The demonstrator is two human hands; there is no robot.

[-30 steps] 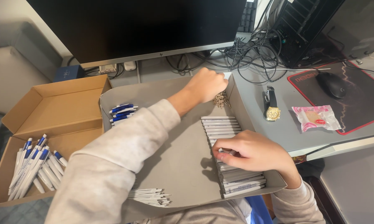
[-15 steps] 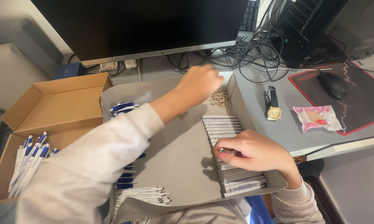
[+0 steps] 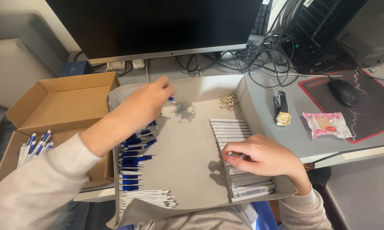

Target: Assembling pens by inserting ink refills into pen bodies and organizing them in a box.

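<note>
Up top, a wide black monitor (image 3: 158,25) fills the far edge of my view, with a dark computer case (image 3: 328,30) and a tangle of cables (image 3: 247,59) to its right on the grey worktop (image 3: 294,136). Nearer me sits a shallow grey cardboard tray (image 3: 187,153), and to its left an open brown cardboard box (image 3: 60,106) with a few blue-and-white pens (image 3: 34,145) in its lower compartment. At the right edge lies a black mouse pad with a red border (image 3: 371,106) carrying a black mouse (image 3: 343,91).

Inside the tray, a stack of white pen barrels (image 3: 239,157) runs down the right side, a row of blue pen parts (image 3: 134,159) lines the left side, and a bundle of thin white refills (image 3: 147,198) lies at the near left corner. My right hand (image 3: 260,157) rests on the white barrels, fingers curled narrowly around 1 of them. My left hand (image 3: 147,102) reaches across the tray's far end, fingers pinched on a small blue-tipped piece (image 3: 171,100) just above a little heap of metal springs (image 3: 183,110). Beside that heap, near the far right wall, sits a cluster of small tan tips (image 3: 229,102).

On the worktop between tray and mouse pad lie a gold-faced wristwatch (image 3: 281,113) and a pink wrapped snack (image 3: 326,124).
</note>
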